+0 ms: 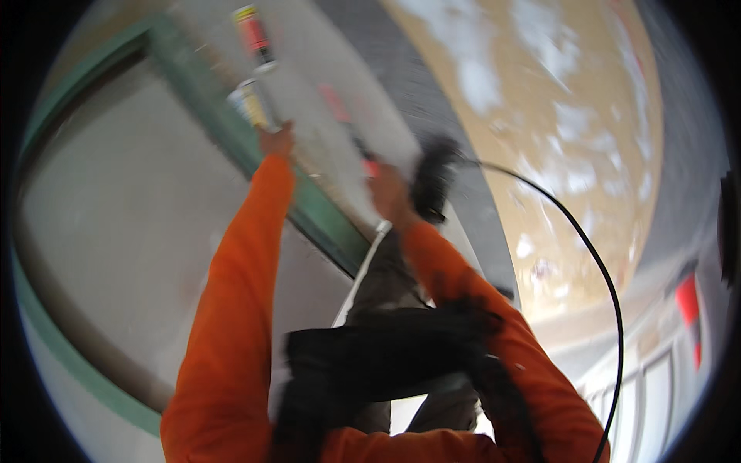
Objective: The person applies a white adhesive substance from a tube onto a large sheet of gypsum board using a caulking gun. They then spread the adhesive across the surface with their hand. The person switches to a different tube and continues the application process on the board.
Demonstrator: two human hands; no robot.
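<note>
My left hand [277, 140] grips the lower end of a pale cylindrical container with a yellow and blue label [250, 105], over the green frame's edge. My right hand [386, 188], blurred, holds a red and black handled tool [360, 144] that points up and left; its kind cannot be told. Beyond my left hand, a red and yellow labelled tube [253, 36] lies on the grey surface. Both forearms are in orange sleeves.
A green frame [197, 95] surrounds a grey panel [139, 191] at left. A black cable [596, 243] arcs down the right side. A tan board with white smears [579, 144] lies at upper right. Another red and black object [688, 301] is at far right. My dark shoe [433, 185] is near my right hand.
</note>
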